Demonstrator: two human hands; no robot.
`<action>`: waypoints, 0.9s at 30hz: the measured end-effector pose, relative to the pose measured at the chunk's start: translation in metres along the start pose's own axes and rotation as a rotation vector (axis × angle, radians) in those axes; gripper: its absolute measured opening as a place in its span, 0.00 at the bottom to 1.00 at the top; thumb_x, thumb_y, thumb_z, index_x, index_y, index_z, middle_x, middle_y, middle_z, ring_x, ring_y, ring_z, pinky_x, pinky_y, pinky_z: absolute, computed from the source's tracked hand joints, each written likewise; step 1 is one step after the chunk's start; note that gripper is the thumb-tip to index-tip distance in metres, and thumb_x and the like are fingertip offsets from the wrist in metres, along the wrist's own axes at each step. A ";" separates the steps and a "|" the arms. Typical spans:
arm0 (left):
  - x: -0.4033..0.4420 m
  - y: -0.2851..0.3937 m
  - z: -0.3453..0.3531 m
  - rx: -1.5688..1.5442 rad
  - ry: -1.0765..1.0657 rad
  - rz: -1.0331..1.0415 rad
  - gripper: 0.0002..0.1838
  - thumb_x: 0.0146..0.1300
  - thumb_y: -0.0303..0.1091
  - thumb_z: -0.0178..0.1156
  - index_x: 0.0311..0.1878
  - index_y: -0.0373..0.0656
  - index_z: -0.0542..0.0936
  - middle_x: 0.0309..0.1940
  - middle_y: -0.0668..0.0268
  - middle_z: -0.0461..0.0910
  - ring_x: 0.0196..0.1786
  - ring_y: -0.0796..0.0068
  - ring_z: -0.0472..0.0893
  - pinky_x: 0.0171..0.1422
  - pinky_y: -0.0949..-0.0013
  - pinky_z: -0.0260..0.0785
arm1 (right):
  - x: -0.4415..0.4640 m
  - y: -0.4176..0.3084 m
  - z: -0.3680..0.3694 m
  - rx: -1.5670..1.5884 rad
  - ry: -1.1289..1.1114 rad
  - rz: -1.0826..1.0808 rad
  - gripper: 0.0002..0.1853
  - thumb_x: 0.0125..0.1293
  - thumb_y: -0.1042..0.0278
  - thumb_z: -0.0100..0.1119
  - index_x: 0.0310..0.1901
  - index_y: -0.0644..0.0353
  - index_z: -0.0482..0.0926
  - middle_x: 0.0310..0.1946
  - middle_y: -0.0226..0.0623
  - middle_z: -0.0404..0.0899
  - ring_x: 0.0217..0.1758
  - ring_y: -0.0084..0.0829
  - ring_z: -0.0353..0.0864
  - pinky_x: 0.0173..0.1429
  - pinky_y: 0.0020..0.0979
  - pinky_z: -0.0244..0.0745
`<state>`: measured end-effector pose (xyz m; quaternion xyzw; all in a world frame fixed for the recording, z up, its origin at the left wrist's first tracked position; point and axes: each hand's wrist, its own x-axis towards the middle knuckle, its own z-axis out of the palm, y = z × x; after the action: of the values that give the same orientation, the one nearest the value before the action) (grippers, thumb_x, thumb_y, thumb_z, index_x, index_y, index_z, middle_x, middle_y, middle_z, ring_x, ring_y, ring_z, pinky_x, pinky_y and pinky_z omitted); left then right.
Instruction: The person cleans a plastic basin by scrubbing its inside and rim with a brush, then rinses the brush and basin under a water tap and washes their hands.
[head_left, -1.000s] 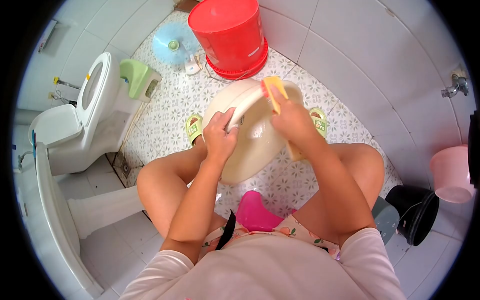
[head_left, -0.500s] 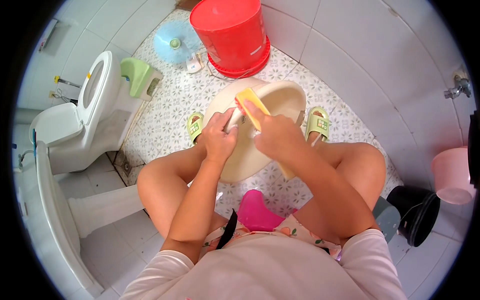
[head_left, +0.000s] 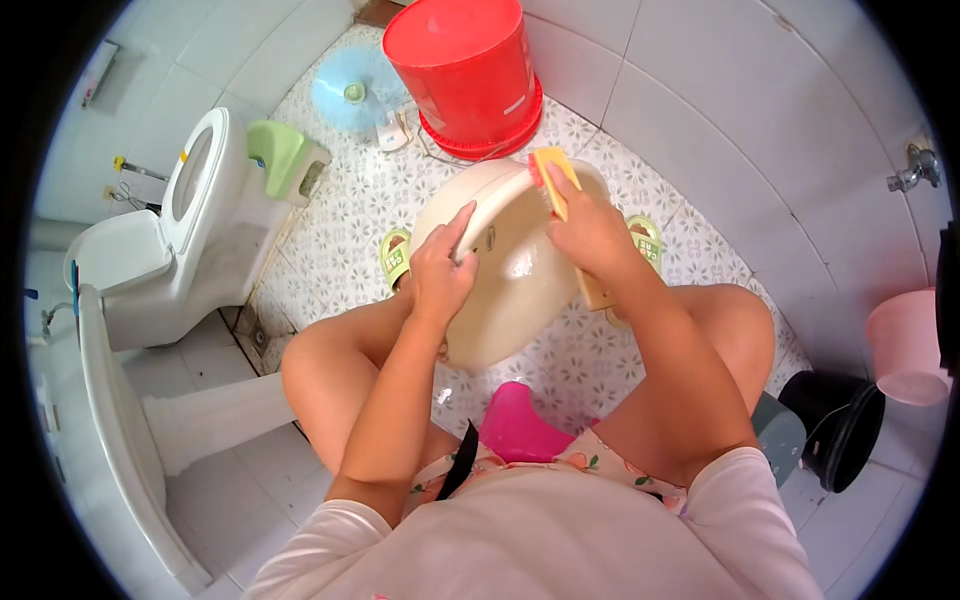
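- Head view: my left hand (head_left: 443, 275) clamps the tilted basin (head_left: 510, 315) by its rim, likely steadying it.
- My right hand (head_left: 592, 235) grips the yellow brush (head_left: 556, 180), bristles facing the rim.
- Basin sits between my slippers (head_left: 394, 262), presumably for easy reach.

near the far corner of the patterned floor (head_left: 335, 260) stands a red bucket (head_left: 460, 90), with a round, pale blue thing (head_left: 335, 85) just to its left and a small white object (head_left: 393, 133) between them. along the floor's left edge come a green stool (head_left: 280, 155), a white toilet (head_left: 185, 275) and, nearer, a white sink (head_left: 100, 370). towards the right edge are a black bucket (head_left: 845, 435), a pink bucket (head_left: 905, 345) and a metal wall tap (head_left: 912, 172).
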<state>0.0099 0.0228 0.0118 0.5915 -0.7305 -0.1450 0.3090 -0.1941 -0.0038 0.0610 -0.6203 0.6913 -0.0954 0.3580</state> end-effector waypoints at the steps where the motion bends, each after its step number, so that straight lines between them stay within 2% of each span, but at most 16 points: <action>1: 0.002 -0.005 0.004 -0.110 -0.008 -0.014 0.29 0.44 0.22 0.57 0.56 0.47 0.76 0.34 0.57 0.78 0.35 0.62 0.79 0.40 0.69 0.72 | -0.001 0.000 0.000 0.002 0.003 -0.004 0.39 0.55 0.66 0.50 0.71 0.40 0.51 0.40 0.52 0.79 0.41 0.50 0.79 0.47 0.40 0.73; 3: 0.003 -0.013 0.008 -0.217 -0.011 -0.034 0.31 0.44 0.22 0.56 0.57 0.47 0.75 0.38 0.56 0.79 0.37 0.63 0.80 0.42 0.71 0.72 | -0.005 0.000 0.005 0.310 0.089 -0.078 0.40 0.54 0.65 0.50 0.71 0.47 0.49 0.47 0.45 0.78 0.45 0.48 0.79 0.52 0.41 0.72; 4: 0.002 -0.015 0.009 -0.302 -0.032 -0.109 0.30 0.45 0.21 0.55 0.58 0.45 0.74 0.41 0.57 0.79 0.39 0.66 0.80 0.44 0.72 0.71 | -0.005 0.000 0.012 0.310 0.083 -0.083 0.40 0.54 0.65 0.50 0.71 0.47 0.49 0.47 0.45 0.78 0.45 0.48 0.79 0.52 0.41 0.72; 6: -0.002 -0.023 0.016 -0.385 -0.055 -0.193 0.30 0.47 0.20 0.54 0.59 0.43 0.73 0.43 0.57 0.80 0.40 0.68 0.80 0.46 0.74 0.71 | -0.005 -0.001 0.027 0.500 0.126 -0.055 0.41 0.53 0.66 0.52 0.71 0.54 0.49 0.47 0.44 0.76 0.44 0.41 0.80 0.46 0.37 0.74; 8: -0.007 -0.034 0.029 -0.590 0.141 -0.246 0.30 0.46 0.17 0.52 0.58 0.38 0.71 0.41 0.60 0.80 0.38 0.73 0.79 0.43 0.74 0.70 | -0.010 -0.005 0.027 0.625 0.074 -0.019 0.41 0.53 0.67 0.53 0.70 0.56 0.50 0.46 0.44 0.76 0.42 0.38 0.79 0.43 0.35 0.75; 9: -0.009 -0.039 0.031 -0.586 0.149 -0.254 0.30 0.46 0.17 0.52 0.58 0.38 0.71 0.41 0.60 0.80 0.38 0.73 0.79 0.43 0.74 0.70 | -0.011 -0.009 0.027 0.748 0.024 0.018 0.41 0.52 0.67 0.54 0.69 0.58 0.51 0.45 0.44 0.76 0.40 0.35 0.79 0.39 0.33 0.75; 11: -0.016 -0.049 0.037 -0.825 0.164 -0.603 0.29 0.45 0.15 0.51 0.56 0.36 0.68 0.39 0.60 0.79 0.35 0.73 0.78 0.40 0.74 0.70 | -0.008 -0.008 0.034 0.764 -0.045 0.034 0.40 0.52 0.68 0.54 0.69 0.58 0.53 0.44 0.43 0.76 0.37 0.32 0.78 0.37 0.31 0.74; 15: -0.047 -0.096 0.080 -0.864 0.219 -0.757 0.29 0.44 0.14 0.51 0.55 0.37 0.67 0.38 0.59 0.78 0.33 0.73 0.77 0.37 0.74 0.69 | -0.001 -0.006 0.048 0.670 -0.272 0.061 0.36 0.53 0.68 0.55 0.66 0.59 0.59 0.40 0.40 0.77 0.30 0.28 0.76 0.34 0.29 0.73; 19: -0.084 -0.131 0.117 -0.716 0.140 -0.852 0.27 0.45 0.19 0.54 0.54 0.39 0.69 0.36 0.58 0.80 0.34 0.71 0.79 0.39 0.71 0.71 | 0.016 0.021 0.093 0.500 -0.317 0.109 0.35 0.53 0.67 0.57 0.66 0.59 0.62 0.37 0.39 0.78 0.29 0.26 0.75 0.33 0.27 0.72; 21: -0.096 -0.139 0.129 -0.635 0.085 -0.910 0.26 0.46 0.22 0.56 0.54 0.40 0.70 0.35 0.57 0.81 0.34 0.70 0.80 0.40 0.69 0.71 | 0.022 0.034 0.118 0.561 -0.353 0.233 0.36 0.53 0.65 0.59 0.66 0.59 0.61 0.34 0.38 0.77 0.28 0.25 0.74 0.32 0.27 0.71; 23: -0.104 -0.149 0.135 -0.657 0.009 -0.946 0.25 0.49 0.28 0.59 0.54 0.41 0.72 0.35 0.57 0.82 0.36 0.69 0.81 0.43 0.68 0.71 | 0.031 0.043 0.137 0.560 -0.402 0.240 0.37 0.56 0.62 0.60 0.68 0.56 0.59 0.31 0.36 0.75 0.26 0.24 0.73 0.31 0.27 0.71; 24: -0.103 -0.152 0.136 -0.578 -0.049 -1.009 0.24 0.51 0.31 0.60 0.54 0.41 0.73 0.36 0.57 0.82 0.37 0.69 0.81 0.44 0.68 0.71 | 0.035 0.046 0.149 0.625 -0.373 0.248 0.35 0.59 0.61 0.58 0.68 0.55 0.58 0.31 0.35 0.74 0.24 0.23 0.71 0.29 0.26 0.70; 26: -0.101 -0.158 0.135 -0.511 -0.099 -1.009 0.24 0.51 0.32 0.60 0.54 0.41 0.73 0.35 0.57 0.82 0.37 0.69 0.81 0.45 0.68 0.71 | 0.043 0.050 0.174 0.705 -0.358 0.255 0.34 0.62 0.60 0.57 0.69 0.53 0.58 0.30 0.35 0.73 0.22 0.22 0.70 0.26 0.25 0.69; 27: -0.099 -0.158 0.132 -0.459 -0.157 -0.998 0.24 0.52 0.32 0.60 0.54 0.41 0.73 0.35 0.57 0.82 0.38 0.69 0.81 0.46 0.68 0.70 | 0.046 0.050 0.188 0.807 -0.379 0.282 0.31 0.65 0.61 0.52 0.69 0.49 0.57 0.30 0.33 0.71 0.19 0.20 0.67 0.23 0.23 0.67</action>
<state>0.0602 0.0558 -0.2082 0.7707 -0.3322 -0.4728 0.2685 -0.1176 0.0228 -0.1214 -0.3379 0.5990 -0.1921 0.7001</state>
